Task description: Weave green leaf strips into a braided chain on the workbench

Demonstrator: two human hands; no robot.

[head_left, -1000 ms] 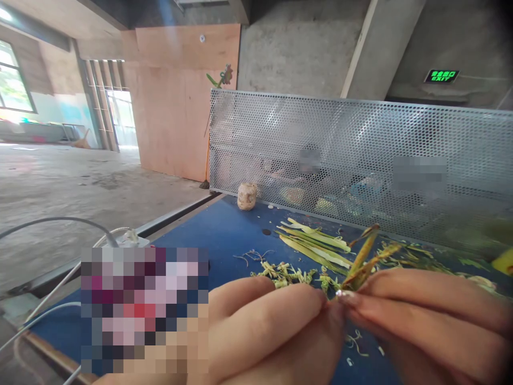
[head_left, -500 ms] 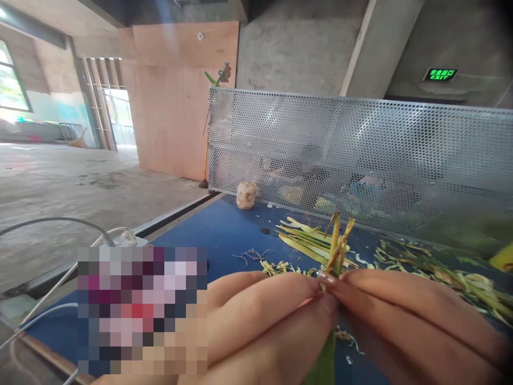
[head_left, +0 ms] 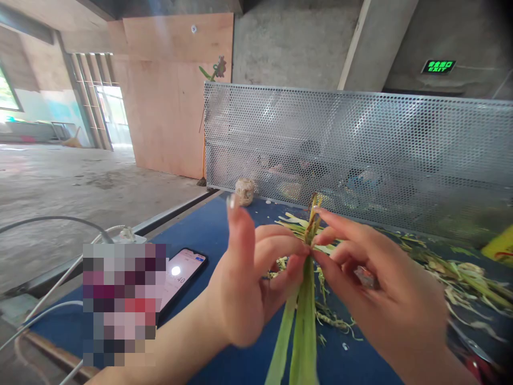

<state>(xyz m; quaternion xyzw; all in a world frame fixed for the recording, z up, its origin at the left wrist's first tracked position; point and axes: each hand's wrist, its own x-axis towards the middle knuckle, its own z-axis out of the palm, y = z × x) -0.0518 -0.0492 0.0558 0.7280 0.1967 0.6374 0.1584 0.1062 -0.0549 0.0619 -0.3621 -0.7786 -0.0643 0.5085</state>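
Observation:
Between my hands hangs a bunch of long green leaves (head_left: pixel 303 326), its browned, dry ends pointing up and its blades trailing down over the blue table. My left hand (head_left: pixel 256 278) pinches the bunch near its upper part with the fingers, the thumb raised away from it. From the other side, my right hand (head_left: pixel 377 278) grips the same spot with thumb and fingers, and its index finger lies along the dry tips. Something small and shiny shows inside the curled fingers of my right hand; I cannot make it out. More cut leaf strips (head_left: pixel 294 220) lie behind the hands.
A phone (head_left: pixel 182 275) lies on the blue table (head_left: pixel 180 238) beside a blurred-out patch and white cables. A pale round object (head_left: pixel 245 191) stands by the perforated metal screen (head_left: pixel 340 133). Leaf and root scraps (head_left: pixel 460 272) spread along the right. A person sits dimly behind the screen.
Both hands have moved back and up from close to the camera, bringing the leaf bunch with them. My left thumb has lifted off, and the phone has come into sight.

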